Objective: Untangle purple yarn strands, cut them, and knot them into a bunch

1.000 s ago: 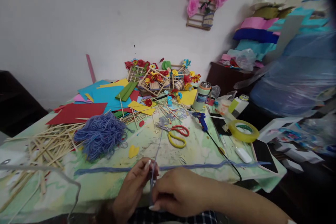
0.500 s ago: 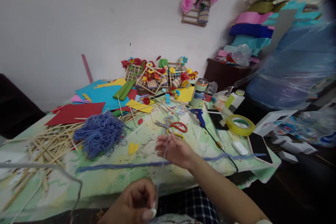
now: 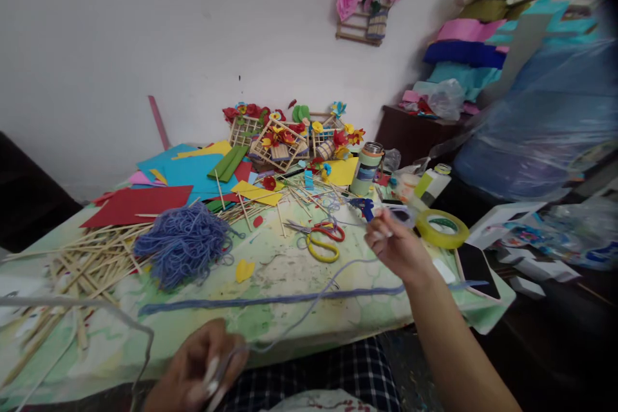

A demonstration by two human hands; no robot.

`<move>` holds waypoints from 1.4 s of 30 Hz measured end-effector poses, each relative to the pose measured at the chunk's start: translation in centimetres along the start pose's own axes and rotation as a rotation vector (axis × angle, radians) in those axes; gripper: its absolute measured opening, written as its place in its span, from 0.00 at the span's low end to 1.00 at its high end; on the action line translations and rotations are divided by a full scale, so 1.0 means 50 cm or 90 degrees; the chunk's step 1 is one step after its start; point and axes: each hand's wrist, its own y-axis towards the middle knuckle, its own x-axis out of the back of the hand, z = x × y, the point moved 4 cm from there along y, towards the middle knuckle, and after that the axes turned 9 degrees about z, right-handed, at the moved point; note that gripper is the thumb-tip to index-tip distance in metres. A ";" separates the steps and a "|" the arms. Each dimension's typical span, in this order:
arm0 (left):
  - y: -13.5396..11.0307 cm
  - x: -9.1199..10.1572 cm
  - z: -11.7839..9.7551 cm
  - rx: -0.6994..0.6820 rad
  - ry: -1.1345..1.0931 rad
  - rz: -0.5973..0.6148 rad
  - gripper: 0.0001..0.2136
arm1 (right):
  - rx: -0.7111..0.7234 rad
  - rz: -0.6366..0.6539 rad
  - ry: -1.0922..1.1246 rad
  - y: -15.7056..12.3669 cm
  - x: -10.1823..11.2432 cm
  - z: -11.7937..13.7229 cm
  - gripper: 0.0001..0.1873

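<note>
A thin strand of blue yarn (image 3: pixel 309 306) runs from my left hand (image 3: pixel 193 373) up to my right hand (image 3: pixel 393 244). My left hand is low at the near table edge, fingers pinched on one end of the strand. Raised above the table's right side near the blue glue gun (image 3: pixel 362 206), my right hand pinches the other end. A long thick blue yarn rope (image 3: pixel 270 299) lies flat across the table under the strand. A heap of blue yarn (image 3: pixel 181 244) sits to the left.
Red and yellow scissors (image 3: pixel 323 238), a yellow tape roll (image 3: pixel 441 228), a phone (image 3: pixel 476 264), a tumbler (image 3: pixel 367 167), wooden sticks (image 3: pixel 82 264), coloured paper sheets (image 3: pixel 140 203) and flower crafts (image 3: pixel 284 138) crowd the table. A grey wire (image 3: pixel 96 312) curves at near left.
My right hand has pulled away to the right and up, drawing the yarn strand out. My left hand has dropped lower and to the left, still gripping its end.
</note>
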 end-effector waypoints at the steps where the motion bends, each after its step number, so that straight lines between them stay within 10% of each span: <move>1: 0.015 -0.021 -0.004 0.001 0.021 0.029 0.18 | -0.028 0.014 -0.029 -0.005 -0.016 -0.023 0.11; 9: 0.173 -0.136 0.018 0.015 0.208 0.061 0.24 | -0.071 0.133 -0.284 -0.035 -0.128 -0.116 0.16; 15: 0.181 -0.174 0.045 0.055 0.227 0.164 0.19 | -0.124 0.217 -0.176 -0.050 -0.132 -0.099 0.24; 19: 0.164 -0.144 0.040 0.110 0.235 0.108 0.19 | -0.108 0.255 -0.043 -0.055 -0.111 -0.076 0.32; 28: 0.123 -0.069 -0.031 0.012 0.134 -0.128 0.21 | -0.012 0.077 0.201 -0.044 -0.038 -0.024 0.02; 32: 0.114 -0.041 -0.047 -0.028 0.102 -0.188 0.21 | 0.013 0.062 0.320 -0.045 -0.026 0.004 0.11; 42: 0.075 0.053 -0.131 -0.248 0.020 -0.385 0.09 | 0.387 -0.203 0.236 -0.179 0.139 0.191 0.08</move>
